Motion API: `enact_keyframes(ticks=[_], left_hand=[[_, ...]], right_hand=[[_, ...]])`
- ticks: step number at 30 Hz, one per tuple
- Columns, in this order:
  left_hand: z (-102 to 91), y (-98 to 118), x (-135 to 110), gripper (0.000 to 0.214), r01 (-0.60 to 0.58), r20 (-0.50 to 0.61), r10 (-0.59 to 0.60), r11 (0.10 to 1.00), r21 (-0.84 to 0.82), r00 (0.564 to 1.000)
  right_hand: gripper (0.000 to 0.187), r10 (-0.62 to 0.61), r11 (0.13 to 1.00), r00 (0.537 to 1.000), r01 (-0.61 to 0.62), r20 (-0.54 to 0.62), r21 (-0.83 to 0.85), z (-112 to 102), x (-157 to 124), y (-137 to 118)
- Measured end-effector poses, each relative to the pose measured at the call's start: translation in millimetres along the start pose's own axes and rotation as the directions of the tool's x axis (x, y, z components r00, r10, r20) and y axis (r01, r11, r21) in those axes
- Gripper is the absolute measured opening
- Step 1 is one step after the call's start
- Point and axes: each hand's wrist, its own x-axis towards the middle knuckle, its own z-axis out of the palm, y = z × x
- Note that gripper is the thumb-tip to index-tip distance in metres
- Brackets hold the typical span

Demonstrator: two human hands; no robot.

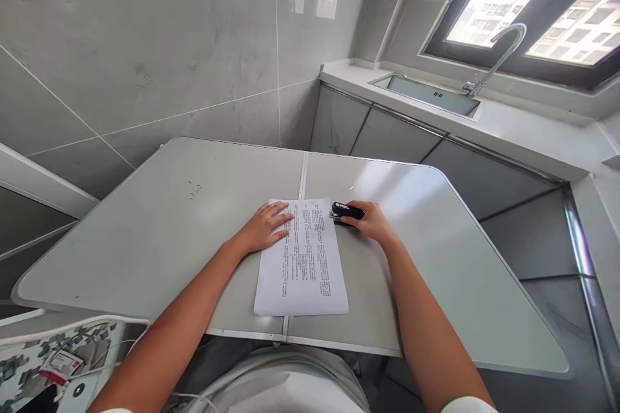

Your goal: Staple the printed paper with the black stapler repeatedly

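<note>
Printed sheets of paper lie flat on the table in front of me, across its middle seam. My left hand rests on their left edge with the fingers stretched out over the print. A black stapler is gripped in my right hand, its front end at the upper right edge of the paper. Whether the paper sits between the stapler's jaws is too small to tell. How many sheets there are cannot be seen.
The pale folding table has several loose staples at its left and a small white scrap beyond the stapler. A counter with a sink and tap stands at the right. A box and cables lie lower left.
</note>
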Motion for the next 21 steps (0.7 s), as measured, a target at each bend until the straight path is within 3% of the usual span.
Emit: enact_keyframes(ticks=[5,9,21], left_hand=[[-3.6,2.5,-1.8,0.045,-0.030,0.082,0.032,0.999,-0.034,0.996],[-5.2,4.8,-1.8,0.043,-0.055,0.083,0.058,0.998,-0.044,0.995],[-5.6,9.1,-2.8,0.041,-0.066,0.040,0.069,0.996,-0.064,0.997]], right_hand=[[0.039,-0.122,0.992,0.990,0.122,-0.068,-0.018,10.7,1.8,-1.4],[0.045,-0.270,0.956,0.962,0.263,-0.036,-0.132,18.2,2.6,-2.7],[0.041,-0.302,0.902,0.953,0.276,-0.029,-0.331,32.3,5.0,-15.3]])
